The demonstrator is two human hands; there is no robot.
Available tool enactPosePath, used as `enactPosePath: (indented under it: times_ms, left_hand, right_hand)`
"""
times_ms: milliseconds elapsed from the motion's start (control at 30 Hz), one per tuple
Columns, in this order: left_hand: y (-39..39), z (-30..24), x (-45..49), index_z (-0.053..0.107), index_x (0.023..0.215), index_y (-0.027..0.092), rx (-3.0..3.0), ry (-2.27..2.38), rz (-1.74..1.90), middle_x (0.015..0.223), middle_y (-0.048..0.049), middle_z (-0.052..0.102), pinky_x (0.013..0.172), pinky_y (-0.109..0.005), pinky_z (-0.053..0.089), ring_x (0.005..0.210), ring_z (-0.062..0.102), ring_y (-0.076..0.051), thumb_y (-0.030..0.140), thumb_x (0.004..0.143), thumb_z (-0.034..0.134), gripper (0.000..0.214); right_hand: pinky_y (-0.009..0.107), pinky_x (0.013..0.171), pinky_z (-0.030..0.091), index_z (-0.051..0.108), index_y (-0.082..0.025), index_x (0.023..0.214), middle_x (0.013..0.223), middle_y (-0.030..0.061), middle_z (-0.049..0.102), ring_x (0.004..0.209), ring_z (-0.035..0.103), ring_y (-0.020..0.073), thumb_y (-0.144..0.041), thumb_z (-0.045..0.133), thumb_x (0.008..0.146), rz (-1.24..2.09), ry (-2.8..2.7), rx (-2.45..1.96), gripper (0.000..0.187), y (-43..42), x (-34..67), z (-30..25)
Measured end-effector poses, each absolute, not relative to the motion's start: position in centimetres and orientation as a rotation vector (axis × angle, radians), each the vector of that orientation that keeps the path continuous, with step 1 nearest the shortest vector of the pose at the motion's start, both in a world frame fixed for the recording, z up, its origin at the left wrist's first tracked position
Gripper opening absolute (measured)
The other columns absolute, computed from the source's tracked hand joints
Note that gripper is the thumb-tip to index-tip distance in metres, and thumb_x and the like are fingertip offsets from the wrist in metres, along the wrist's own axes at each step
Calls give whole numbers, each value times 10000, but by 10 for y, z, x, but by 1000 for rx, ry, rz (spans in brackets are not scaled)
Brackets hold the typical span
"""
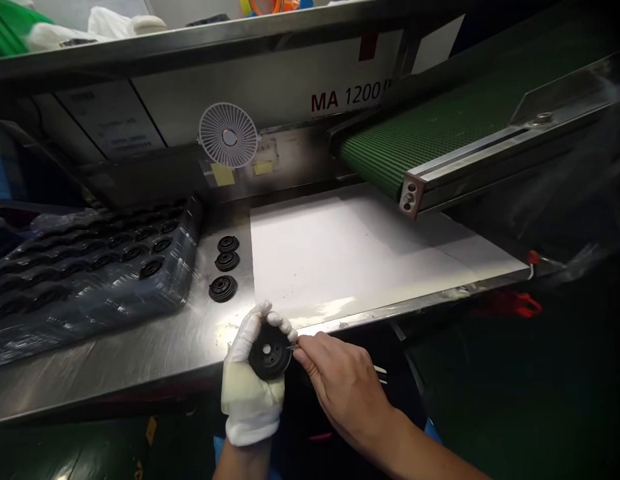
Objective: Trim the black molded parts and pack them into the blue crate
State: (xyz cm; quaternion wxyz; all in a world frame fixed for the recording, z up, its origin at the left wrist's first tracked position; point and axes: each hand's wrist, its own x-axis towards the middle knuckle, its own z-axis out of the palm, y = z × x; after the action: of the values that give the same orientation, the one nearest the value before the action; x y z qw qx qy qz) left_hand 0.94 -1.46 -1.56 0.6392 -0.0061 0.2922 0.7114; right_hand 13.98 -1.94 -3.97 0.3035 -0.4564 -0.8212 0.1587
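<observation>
My left hand (253,373), in a white glove, is wrapped round the edge of a round black plastic part (270,357) with a hole in its middle. It holds the part just off the table's front edge. My bare right hand (343,380) pinches a small metal-tipped tool (293,347), whose tip meets the right side of the part. The fist hides most of this tool, so its kind cannot be made out. Two pale prongs (381,375) show behind the right hand. Three similar black parts (223,288) stand in a row on the metal table.
Clear plastic trays (160,287) with several black parts fill the left of the metal table (140,353). A white sheet (335,247) covers its middle and right. A green conveyor belt (390,147) overhangs the right back. A small fan (229,135) stands at the back.
</observation>
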Motion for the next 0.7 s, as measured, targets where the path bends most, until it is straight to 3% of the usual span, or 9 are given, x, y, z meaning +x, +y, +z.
enactPosePath:
  times_ms: [267, 367, 467, 567, 700]
  left_hand:
    - [-7, -15, 16, 641, 911, 133, -3, 671, 1750, 763, -14, 531, 638, -259, 510, 693, 531, -120, 170, 851, 571, 100]
    - [-6, -13, 18, 651, 914, 148, -87, 682, 1811, 765, -4, 551, 695, -264, 538, 711, 560, -106, 190, 886, 542, 120]
    - [-11, -14, 15, 660, 1040, 169, -28, 771, 1731, 957, -58, 630, 837, -370, 549, 918, 619, -183, 211, 898, 526, 200]
    - [-17, -15, 7, 629, 1156, 154, 91, 790, 1534, 1154, -142, 604, 839, -465, 540, 1102, 569, -323, 146, 821, 548, 345]
    - [-16, -16, 7, 656, 1039, 113, 36, 735, 1577, 862, -90, 599, 720, -391, 551, 831, 610, -232, 120, 734, 552, 322]
  right_hand:
    - [296, 578, 235, 524, -203, 829, 722, -6, 520, 610, 446, 141, -309, 359, 1028, 431, -2141, -1234, 280, -32, 129, -46]
    - [295, 582, 238, 526, -204, 824, 720, -7, 528, 617, 454, 141, -321, 362, 1028, 441, -2133, -1228, 287, -33, 126, -47]
    - [296, 580, 242, 534, -206, 823, 721, -12, 537, 610, 456, 140, -345, 354, 1030, 448, -2134, -1226, 307, -30, 129, -49]
    - [296, 590, 262, 540, -202, 811, 729, -12, 549, 617, 475, 139, -352, 345, 1032, 487, -2127, -1241, 331, -26, 137, -49]
    - [286, 618, 289, 560, -205, 853, 769, -13, 569, 680, 526, 136, -354, 352, 1032, 526, -2080, -1263, 312, -25, 144, -48]
